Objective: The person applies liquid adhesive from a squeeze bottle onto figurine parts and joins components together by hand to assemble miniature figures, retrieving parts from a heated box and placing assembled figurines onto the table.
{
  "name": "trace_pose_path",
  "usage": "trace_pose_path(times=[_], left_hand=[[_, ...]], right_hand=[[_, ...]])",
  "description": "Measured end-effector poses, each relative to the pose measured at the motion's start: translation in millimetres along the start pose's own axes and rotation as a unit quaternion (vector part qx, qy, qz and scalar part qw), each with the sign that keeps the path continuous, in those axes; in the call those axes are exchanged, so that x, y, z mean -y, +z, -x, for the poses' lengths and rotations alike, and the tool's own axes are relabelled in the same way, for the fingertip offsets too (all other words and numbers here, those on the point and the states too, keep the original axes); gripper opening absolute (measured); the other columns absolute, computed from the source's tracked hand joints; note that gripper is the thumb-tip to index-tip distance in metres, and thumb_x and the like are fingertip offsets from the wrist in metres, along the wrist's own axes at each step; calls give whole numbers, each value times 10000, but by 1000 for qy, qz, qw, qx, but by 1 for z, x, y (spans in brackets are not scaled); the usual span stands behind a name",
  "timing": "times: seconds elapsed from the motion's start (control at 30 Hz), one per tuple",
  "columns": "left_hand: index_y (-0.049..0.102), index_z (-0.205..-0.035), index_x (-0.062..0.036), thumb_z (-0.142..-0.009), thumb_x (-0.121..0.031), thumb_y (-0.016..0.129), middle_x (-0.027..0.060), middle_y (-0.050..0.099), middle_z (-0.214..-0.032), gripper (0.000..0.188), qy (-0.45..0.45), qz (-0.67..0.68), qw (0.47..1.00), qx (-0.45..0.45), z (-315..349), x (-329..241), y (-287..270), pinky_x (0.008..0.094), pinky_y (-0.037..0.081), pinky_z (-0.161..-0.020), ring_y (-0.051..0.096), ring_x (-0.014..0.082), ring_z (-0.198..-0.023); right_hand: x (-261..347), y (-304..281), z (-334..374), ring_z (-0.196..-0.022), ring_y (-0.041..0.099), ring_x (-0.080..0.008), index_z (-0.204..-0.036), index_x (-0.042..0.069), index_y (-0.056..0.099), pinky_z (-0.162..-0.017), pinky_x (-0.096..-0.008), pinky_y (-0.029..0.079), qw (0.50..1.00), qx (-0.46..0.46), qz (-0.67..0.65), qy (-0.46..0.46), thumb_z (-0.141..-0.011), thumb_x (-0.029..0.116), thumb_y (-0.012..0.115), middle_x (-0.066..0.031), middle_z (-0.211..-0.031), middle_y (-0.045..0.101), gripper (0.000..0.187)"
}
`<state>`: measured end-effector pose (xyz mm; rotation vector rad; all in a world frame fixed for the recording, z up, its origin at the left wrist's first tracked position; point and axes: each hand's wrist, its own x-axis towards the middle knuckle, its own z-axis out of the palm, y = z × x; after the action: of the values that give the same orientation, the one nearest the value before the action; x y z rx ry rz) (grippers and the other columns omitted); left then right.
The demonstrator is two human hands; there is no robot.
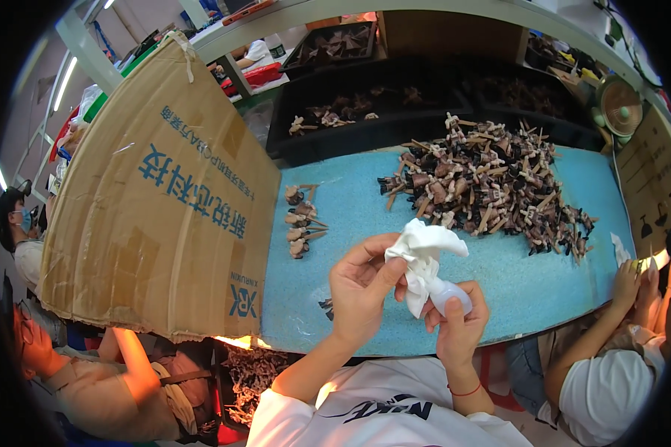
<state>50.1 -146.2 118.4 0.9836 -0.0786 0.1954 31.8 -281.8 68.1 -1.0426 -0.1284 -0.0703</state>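
A large flattened cardboard sheet [160, 194] is standing tilted at the left, leaning over the left edge of a blue worktable [559, 276]. Along the far side of the table, long black trays [365, 130] are holding small dark and tan parts. On the table's far right, a big loose heap of small brown, black and cream parts [484, 182] is spreading across the blue surface. A short row of a few similar parts [302, 220] is lying near the cardboard, well apart from the heap.

At the near centre, above the table's near edge, the person's two hands are working close together. The left hand [359, 287] is pinching a crumpled white cloth [423, 257], thumb and fingers closed on its folds. The right hand [458, 320] is closed around a small pale rounded bottle [451, 296], with the cloth's lower end touching the bottle's top.

At the near right, another person's hands [637, 287] are resting at the table's edge. At the far left, a person wearing a face mask is partly visible.
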Motion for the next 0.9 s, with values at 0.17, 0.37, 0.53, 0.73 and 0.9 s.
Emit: trace_pose_path(times=[0.17, 0.37, 0.53, 0.73, 0.9], left_hand=[[599, -866, 31, -833, -40, 593, 87, 579, -922, 79, 55, -18, 998, -4, 1, 4, 1, 211, 435, -492, 539, 91, -654], [588, -822, 24, -848, -50, 572, 76, 571, -891, 80, 56, -6, 998, 11, -4, 0, -1, 206, 442, -481, 542, 95, -647], [582, -808, 14, -846, -38, 570, 58, 568, -827, 65, 72, 19, 995, -71, -22, -15, -16, 220, 459, -468, 550, 105, -626], [599, -823, 24, -830, -15, 583, 62, 562, -835, 43, 35, 4, 999, -13, -11, -9, -14, 242, 486, -490, 561, 119, -634], [657, -884, 30, -786, 4, 629, 115, 538, -964, 105, 26, -20, 999, 6, 0, -8, -6, 235, 478, -517, 572, 146, -638]], right_hand=[[0, 1, 5, -485, 505, -92, -870, 11, 456, -437, -218, 410, 1000, 1, -5, 0, -874, 224, 557, -150, -703, 622, 235], [4, 0, 14, -474, 509, -97, -872, 12, 453, -444, -218, 419, 1000, 3, 24, -11, -871, 205, 547, -175, -695, 621, 215], [15, -12, 19, -450, 505, -118, -830, 13, 429, -388, -239, 422, 998, -40, -44, 2, -876, 257, 539, -193, -669, 602, 272], [15, -8, 13, -438, 492, -120, -818, 10, 424, -367, -240, 417, 996, -27, -82, 31, -875, 291, 543, -200, -665, 590, 310], [18, -3, 11, -443, 499, -125, -819, 12, 425, -370, -245, 420, 994, -16, -98, 43, -875, 291, 544, -198, -665, 592, 308]])
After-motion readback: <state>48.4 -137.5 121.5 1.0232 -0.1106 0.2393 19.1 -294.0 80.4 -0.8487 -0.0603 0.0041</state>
